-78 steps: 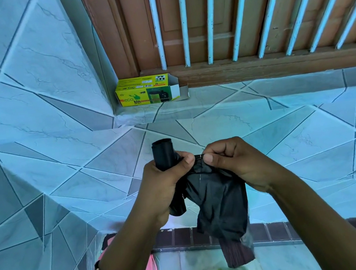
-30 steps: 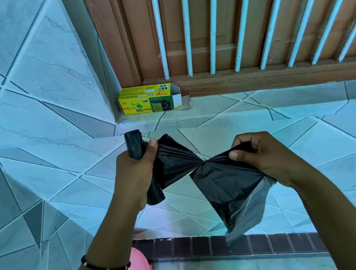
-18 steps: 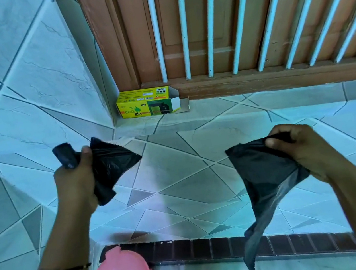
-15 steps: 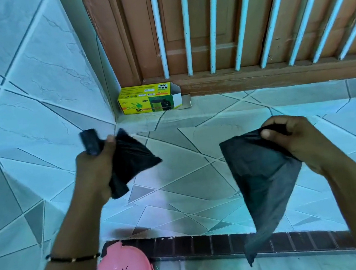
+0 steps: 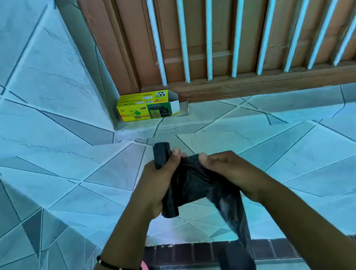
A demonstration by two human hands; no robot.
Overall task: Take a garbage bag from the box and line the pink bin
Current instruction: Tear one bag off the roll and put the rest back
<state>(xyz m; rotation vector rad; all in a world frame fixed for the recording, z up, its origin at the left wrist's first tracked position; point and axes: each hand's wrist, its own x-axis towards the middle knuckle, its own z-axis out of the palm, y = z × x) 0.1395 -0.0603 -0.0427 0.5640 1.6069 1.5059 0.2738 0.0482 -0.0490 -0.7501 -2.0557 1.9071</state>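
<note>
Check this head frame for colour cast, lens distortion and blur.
Head view: strong blue-teal cast on the tiles; wide-angle bend fans the white bars; motion smear at the lower right edge; the box and both hands stay fairly sharp; the black bag shows little detail.

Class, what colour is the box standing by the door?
The box is yellow with green print, seen in the head view.

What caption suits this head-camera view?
Both hands pinch a black garbage bag near the open yellow box.

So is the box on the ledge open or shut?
Open: the yellow box lies on its side, its right end flap folded out.
</note>
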